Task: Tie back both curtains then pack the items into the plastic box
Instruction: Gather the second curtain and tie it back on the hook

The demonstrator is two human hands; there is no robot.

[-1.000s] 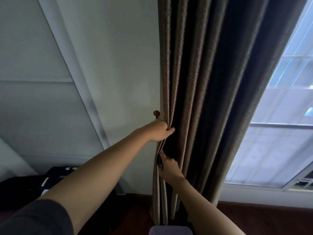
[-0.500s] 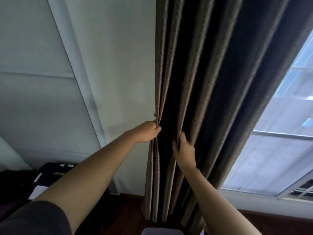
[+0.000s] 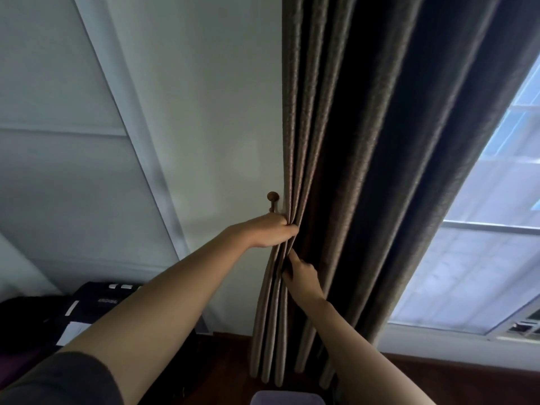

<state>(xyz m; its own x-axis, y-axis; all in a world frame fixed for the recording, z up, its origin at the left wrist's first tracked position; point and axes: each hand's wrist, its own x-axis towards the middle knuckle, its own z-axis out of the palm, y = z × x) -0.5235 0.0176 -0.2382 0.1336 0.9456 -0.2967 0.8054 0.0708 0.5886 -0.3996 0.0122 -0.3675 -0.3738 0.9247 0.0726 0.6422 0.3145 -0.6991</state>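
A dark sleeve (image 3: 55, 381) covers the upper left arm, which stretches up and rightward across the pale wall (image 3: 204, 112). Just under the brown hook (image 3: 273, 197), the left hand (image 3: 267, 230) curls shut around the bunched left-edge folds of the curtain (image 3: 365, 171). The curtain hangs between the wall and the window (image 3: 491, 258). Lower down, the right hand (image 3: 302, 277) pinches a fold, thumb up in front and fingers tucked behind. The plastic box (image 3: 287, 398) sits at the bottom edge.
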